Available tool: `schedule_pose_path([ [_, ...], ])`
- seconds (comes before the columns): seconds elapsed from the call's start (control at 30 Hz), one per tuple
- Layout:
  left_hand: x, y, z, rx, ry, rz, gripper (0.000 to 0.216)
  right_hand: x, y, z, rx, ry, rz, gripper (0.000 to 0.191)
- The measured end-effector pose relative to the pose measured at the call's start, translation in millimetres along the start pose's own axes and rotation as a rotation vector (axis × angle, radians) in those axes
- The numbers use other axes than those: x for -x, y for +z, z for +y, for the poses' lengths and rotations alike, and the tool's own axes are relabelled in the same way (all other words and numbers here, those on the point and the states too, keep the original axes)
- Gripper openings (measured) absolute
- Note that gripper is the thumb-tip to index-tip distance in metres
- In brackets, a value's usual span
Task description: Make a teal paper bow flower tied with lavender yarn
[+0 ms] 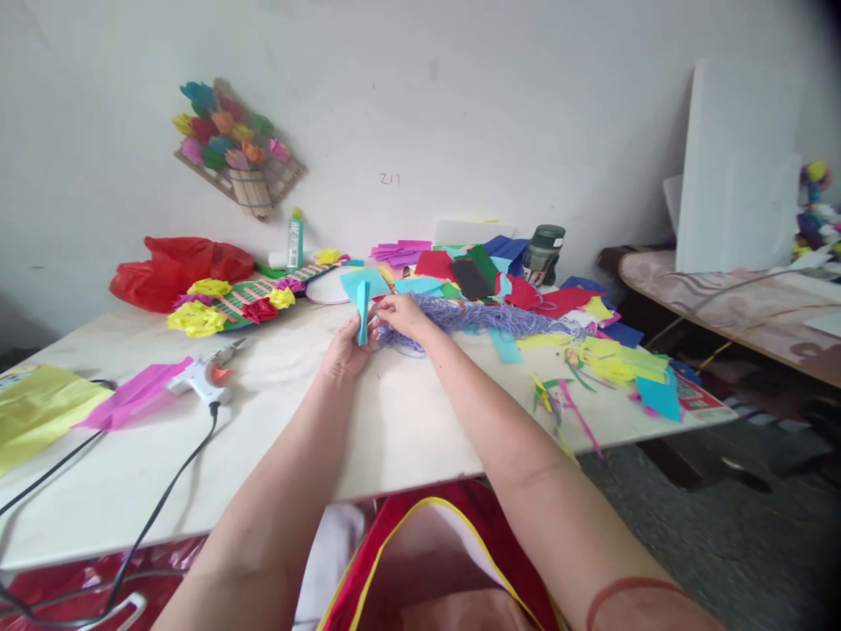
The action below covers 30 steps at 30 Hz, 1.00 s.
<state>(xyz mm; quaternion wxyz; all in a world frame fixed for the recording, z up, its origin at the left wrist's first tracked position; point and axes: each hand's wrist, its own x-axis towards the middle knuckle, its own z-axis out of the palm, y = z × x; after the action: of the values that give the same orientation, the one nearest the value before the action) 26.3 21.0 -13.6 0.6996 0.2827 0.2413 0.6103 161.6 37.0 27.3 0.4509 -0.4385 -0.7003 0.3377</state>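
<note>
My left hand (346, 348) is closed around a folded strip of light blue paper (362, 313), held upright above the white table (407, 421). Beside it, my right hand (402, 314) pinches the near end of a bundle of purple yarn (486, 317). The yarn lies stretched to the right across the table. The two hands almost touch at the fingertips.
Several coloured paper scraps (611, 359) are heaped at the right and back. A white glue gun (201, 377) with a black cord lies at the left beside pink paper (135, 394) and yellow paper (36, 412). A red bag (174, 267), a glue bottle (295, 238) and a dark jar (543, 254) stand at the back.
</note>
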Motion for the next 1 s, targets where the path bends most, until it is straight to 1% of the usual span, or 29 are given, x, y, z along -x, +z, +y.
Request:
schedule_pose_path([
  [0.13,-3.1,-0.5,0.6,0.034,0.011,0.098,0.012,2.8,9.4,11.2,0.124,-0.044,0.013,0.010],
  [0.3,-2.8,0.9,5.1,0.084,0.001,0.152,0.017,5.9,14.0,17.3,0.190,-0.082,0.008,0.010],
  [0.37,-0.5,3.5,8.7,0.131,0.004,0.193,0.020,8.0,12.9,17.5,0.214,-0.096,0.002,0.014],
  [0.43,2.5,6.8,12.7,0.177,0.017,0.238,0.021,9.9,6.8,16.6,0.264,-0.123,0.020,0.025],
  [0.5,5.3,10.0,16.4,0.216,0.037,0.280,0.018,11.5,-5.6,15.7,0.320,-0.158,0.089,0.038],
  [0.57,7.1,12.2,19.3,0.244,0.071,0.303,0.017,13.0,-22.7,16.0,0.359,-0.137,0.230,0.040],
  [0.63,7.9,13.0,21.5,0.262,0.095,0.310,0.016,15.3,-40.8,18.1,0.430,-0.035,0.396,0.036],
  [0.7,7.7,12.7,23.4,0.275,0.103,0.315,0.016,18.4,-55.7,21.4,0.533,0.092,0.464,0.032],
  [0.77,7.1,11.7,25.1,0.286,0.110,0.322,0.016,21.9,-64.6,24.4,0.616,0.208,0.445,0.028],
  [0.83,6.3,10.3,26.5,0.292,0.127,0.327,0.017,24.7,-67.6,25.6,0.701,0.271,0.401,0.029],
  [0.9,5.6,9.1,27.3,0.293,0.146,0.333,0.017,26.3,-67.0,25.0,0.790,0.278,0.354,0.030],
  [1.0,4.6,7.8,28.0,0.288,0.169,0.347,0.016,26.6,-65.3,23.2,0.884,0.237,0.295,0.029],
])
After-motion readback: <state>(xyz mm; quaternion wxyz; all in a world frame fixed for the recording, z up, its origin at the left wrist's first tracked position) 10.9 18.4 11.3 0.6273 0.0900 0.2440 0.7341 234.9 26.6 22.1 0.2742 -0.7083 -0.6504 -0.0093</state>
